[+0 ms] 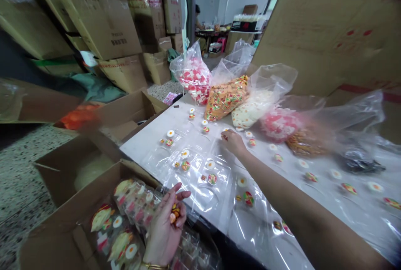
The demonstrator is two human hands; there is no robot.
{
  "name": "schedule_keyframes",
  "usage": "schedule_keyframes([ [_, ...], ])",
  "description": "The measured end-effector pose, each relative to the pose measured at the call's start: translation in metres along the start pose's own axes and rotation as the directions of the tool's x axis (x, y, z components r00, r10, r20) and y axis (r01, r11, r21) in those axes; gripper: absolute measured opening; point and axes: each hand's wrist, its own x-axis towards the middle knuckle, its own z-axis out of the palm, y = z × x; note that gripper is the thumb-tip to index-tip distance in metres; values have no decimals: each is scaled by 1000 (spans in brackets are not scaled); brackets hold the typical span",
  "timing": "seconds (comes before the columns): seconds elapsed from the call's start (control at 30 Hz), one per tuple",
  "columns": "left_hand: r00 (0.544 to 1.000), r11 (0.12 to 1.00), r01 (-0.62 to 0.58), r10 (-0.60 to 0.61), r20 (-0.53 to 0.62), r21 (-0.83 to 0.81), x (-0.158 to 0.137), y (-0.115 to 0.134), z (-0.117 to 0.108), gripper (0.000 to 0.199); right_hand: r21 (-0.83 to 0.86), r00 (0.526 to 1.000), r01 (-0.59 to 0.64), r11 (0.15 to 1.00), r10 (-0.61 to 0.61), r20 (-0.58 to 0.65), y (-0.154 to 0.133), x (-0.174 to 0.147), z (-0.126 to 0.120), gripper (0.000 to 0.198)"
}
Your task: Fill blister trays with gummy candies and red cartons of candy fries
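A: Where are the burger-like pieces (pixel 174 213)?
B: In the person's left hand (pixel 164 226), palm up, fingers curled loosely around several. The right hand (pixel 234 141), ahead and to its right, has its fingertips pinched over the table (pixel 144 142), apparently on a small piece (pixel 224 137), too small to identify.

A: How far along does it look?
B: Between and around the hands, at least 4 clear trays (pixel 219 199) show 3 pieces each: egg-like, round and colourful, burger-like. Right of the right hand, at least 4 pairs show no burger-like piece, so those seem unfinished.

A: And the containers?
B: Beyond the right hand stand clear bags: red-and-white pieces (pixel 196 79), orange pieces (pixel 226 98), white pieces (pixel 252 110); pink pieces (pixel 280 124) sit to its right. Left of the left hand, a cardboard box (pixel 59 228) holds filled packets (pixel 120 240).
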Motion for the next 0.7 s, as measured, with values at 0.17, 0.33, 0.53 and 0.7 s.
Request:
schedule_keyframes([
  [0.17,999,999,40,-39,13,-28,0,3,3,29,-81,993,83,993,-75,93,0,1,1,25],
  [0.33,996,994,82,-80,29,-74,3,4,7,29,131,996,-76,989,69,54,6,5,3,33],
  [0.53,995,995,91,-88,46,-48,4,-3,8,31,119,982,-153,981,137,131,6,19,5,26],
  [0.7,996,996,75,-73,55,-47,2,-1,13,31,-82,959,-185,979,199,204,-7,28,-1,25],
])
